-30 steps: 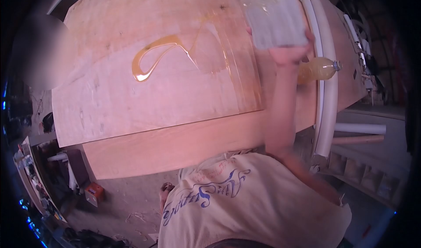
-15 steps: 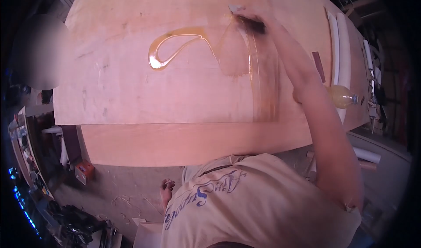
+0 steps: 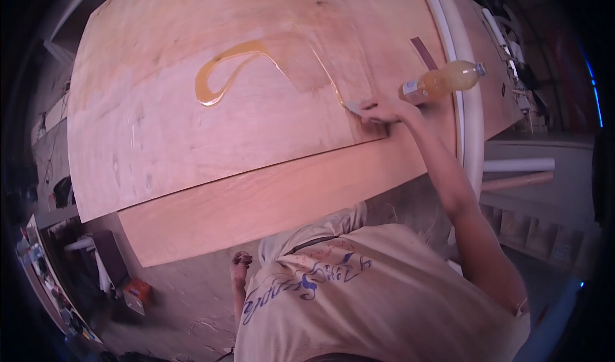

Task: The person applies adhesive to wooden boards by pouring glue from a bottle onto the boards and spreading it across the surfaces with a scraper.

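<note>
My right hand [image 3: 386, 109] is closed around a scraper, its pale blade [image 3: 352, 107] pressed to the near right part of a plywood sheet [image 3: 192, 150]. Dark parts of the tool show under my fingers. A bead of amber glue [image 3: 332, 83] runs to the blade, and a larger looped puddle of the glue [image 3: 206, 83] lies further left. Just right of the hand, a plastic bottle [image 3: 442, 84] of yellowish liquid rests on its side. My left hand [image 3: 241, 260] hangs beside my body below the table edge, fingers loosely bent, with nothing visible in it.
The sheet lies over another wooden panel [image 3: 269, 198] that juts out towards me. Long white rolls [image 3: 471, 118] and a dark reddish strip [image 3: 423, 53] lie on the right. An orange box [image 3: 137, 293] stands on the floor at lower left.
My right hand has drawn the scraper across the sheet towards me, down to its near right part. The view has turned, so the table and bottle sit differently. My left hand still hangs down.
</note>
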A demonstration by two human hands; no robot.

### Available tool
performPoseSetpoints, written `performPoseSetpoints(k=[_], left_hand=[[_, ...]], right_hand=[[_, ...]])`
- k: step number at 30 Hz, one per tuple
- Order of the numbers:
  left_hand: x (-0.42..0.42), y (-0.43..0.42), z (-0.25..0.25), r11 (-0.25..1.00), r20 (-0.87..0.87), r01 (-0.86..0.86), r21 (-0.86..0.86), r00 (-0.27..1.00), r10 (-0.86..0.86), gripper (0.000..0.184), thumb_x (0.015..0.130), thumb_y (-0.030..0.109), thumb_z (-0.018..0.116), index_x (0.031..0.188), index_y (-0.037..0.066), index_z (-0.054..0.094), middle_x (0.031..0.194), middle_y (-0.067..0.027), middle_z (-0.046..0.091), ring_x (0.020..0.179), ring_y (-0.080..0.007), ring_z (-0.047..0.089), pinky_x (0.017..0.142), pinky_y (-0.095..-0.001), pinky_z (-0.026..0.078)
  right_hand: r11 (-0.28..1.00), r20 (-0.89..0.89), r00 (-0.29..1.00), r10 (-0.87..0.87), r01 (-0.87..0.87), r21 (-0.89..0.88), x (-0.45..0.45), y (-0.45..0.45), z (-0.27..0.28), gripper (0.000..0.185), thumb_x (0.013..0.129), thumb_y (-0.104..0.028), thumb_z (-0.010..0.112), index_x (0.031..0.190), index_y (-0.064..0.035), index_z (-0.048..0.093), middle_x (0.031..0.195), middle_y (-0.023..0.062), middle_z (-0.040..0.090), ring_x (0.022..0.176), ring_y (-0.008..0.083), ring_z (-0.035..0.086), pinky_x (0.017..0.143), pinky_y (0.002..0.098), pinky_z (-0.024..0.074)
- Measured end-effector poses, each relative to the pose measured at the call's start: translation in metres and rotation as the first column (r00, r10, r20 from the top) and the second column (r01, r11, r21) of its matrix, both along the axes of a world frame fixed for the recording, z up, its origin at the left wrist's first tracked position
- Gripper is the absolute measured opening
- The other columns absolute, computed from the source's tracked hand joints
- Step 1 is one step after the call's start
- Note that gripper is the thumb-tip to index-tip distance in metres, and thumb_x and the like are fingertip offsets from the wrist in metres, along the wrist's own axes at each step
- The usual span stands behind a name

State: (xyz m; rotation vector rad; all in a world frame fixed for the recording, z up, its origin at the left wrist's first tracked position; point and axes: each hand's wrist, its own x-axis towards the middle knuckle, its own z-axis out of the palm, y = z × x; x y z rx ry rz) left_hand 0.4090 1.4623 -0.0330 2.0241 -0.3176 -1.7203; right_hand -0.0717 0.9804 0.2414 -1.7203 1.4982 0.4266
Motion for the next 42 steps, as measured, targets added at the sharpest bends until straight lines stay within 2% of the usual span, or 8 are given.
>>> performPoseSetpoints(k=[3, 5, 8, 15, 19, 22, 27, 42], left_hand=[[0.069, 0.026, -0.084, 0.982, 0.031, 0.132, -0.137, 0.991, -0.129, 0.023, 0.092, 0.025, 0.050, 0.100, 0.006, 0.061, 0.085, -0.0049, 0.067, 0.073, -0.0141, 0.060, 0.063, -0.0298, 0.047], [0.074, 0.008, -0.034, 0.971, 0.005, 0.146, -0.187, 0.989, -0.148, 0.026, 0.093, 0.028, 0.051, 0.105, 0.006, 0.060, 0.090, -0.0055, 0.068, 0.077, -0.0152, 0.061, 0.065, -0.0285, 0.047], [0.091, 0.004, -0.033, 0.950, 0.032, 0.176, -0.258, 0.984, -0.174, 0.029, 0.093, 0.029, 0.052, 0.110, 0.006, 0.058, 0.096, -0.0077, 0.068, 0.085, -0.0176, 0.064, 0.070, -0.0277, 0.048], [0.064, 0.005, -0.020, 0.967, 0.042, -0.076, -0.242, 0.995, 0.088, 0.029, 0.093, 0.029, 0.054, 0.110, 0.005, 0.058, 0.099, -0.0116, 0.067, 0.088, -0.0190, 0.065, 0.070, -0.0276, 0.048], [0.025, 0.019, 0.008, 0.968, 0.019, -0.085, -0.236, 0.996, 0.092, 0.031, 0.094, 0.034, 0.054, 0.105, 0.006, 0.059, 0.094, -0.0085, 0.067, 0.079, -0.0146, 0.063, 0.064, -0.0261, 0.047], [-0.004, 0.045, 0.040, 0.953, 0.018, -0.131, -0.273, 0.990, 0.141, 0.033, 0.093, 0.035, 0.055, 0.105, 0.005, 0.059, 0.092, -0.0075, 0.068, 0.077, -0.0136, 0.062, 0.063, -0.0260, 0.046], [-0.048, 0.090, 0.060, 0.933, -0.019, -0.323, -0.159, 0.946, 0.325, 0.028, 0.092, 0.031, 0.056, 0.105, 0.006, 0.058, 0.091, -0.0074, 0.068, 0.077, -0.0143, 0.063, 0.064, -0.0265, 0.046], [0.027, 0.067, 0.003, 0.987, -0.146, -0.157, -0.025, 0.978, 0.152, 0.017, 0.089, 0.020, 0.058, 0.103, 0.011, 0.058, 0.090, -0.0070, 0.068, 0.078, -0.0162, 0.064, 0.065, -0.0282, 0.046]], right_hand=[[0.997, -0.080, 0.994, -0.077, 0.076, -0.012, 0.001, 0.051, 0.012, 0.045, 0.067, -0.039, 0.065, 0.103, -0.0135, 0.071, 0.121, 0.0115, 0.061, 0.107, 0.0249, 0.058, 0.093, 0.0315, 0.0424], [0.995, -0.096, 0.993, -0.061, 0.052, -0.087, -0.014, 0.080, -0.007, 0.049, 0.066, -0.038, 0.067, 0.108, -0.0146, 0.070, 0.118, 0.0126, 0.062, 0.106, 0.0241, 0.058, 0.093, 0.0308, 0.0428], [0.948, -0.188, 0.982, -0.003, 0.063, 0.312, 0.005, 0.088, 0.033, 0.051, 0.067, -0.035, 0.067, 0.114, -0.0154, 0.067, 0.116, 0.0122, 0.063, 0.106, 0.0216, 0.059, 0.092, 0.0297, 0.0432], [0.966, 0.540, 0.840, -0.059, 0.184, -0.181, 0.015, -0.002, 0.088, 0.044, 0.079, -0.019, 0.062, 0.120, -0.0048, 0.062, 0.110, 0.0081, 0.064, 0.098, 0.0158, 0.059, 0.088, 0.0298, 0.0446], [0.888, 0.536, 0.814, 0.223, 0.058, -0.457, 0.058, -0.123, 0.037, 0.043, 0.083, -0.025, 0.060, 0.121, -0.0045, 0.061, 0.112, 0.0067, 0.065, 0.097, 0.0150, 0.059, 0.087, 0.0295, 0.0446], [0.902, 0.477, 0.873, 0.097, 0.126, -0.414, 0.097, -0.206, -0.024, 0.040, 0.085, -0.030, 0.060, 0.114, -0.0047, 0.065, 0.109, 0.0053, 0.067, 0.095, 0.0136, 0.059, 0.083, 0.0301, 0.0456], [0.920, -0.105, 0.982, 0.157, -0.184, -0.347, 0.152, -0.281, -0.048, 0.040, 0.084, -0.046, 0.057, 0.101, -0.0126, 0.071, 0.102, 0.0084, 0.069, 0.093, 0.0204, 0.062, 0.083, 0.0338, 0.0460], [0.998, 0.180, 0.983, 0.039, -0.029, -0.056, 0.091, -0.121, -0.031, 0.029, 0.077, -0.036, 0.059, 0.089, -0.0136, 0.072, 0.089, 0.0050, 0.067, 0.088, 0.0162, 0.058, 0.080, 0.0314, 0.0441]])
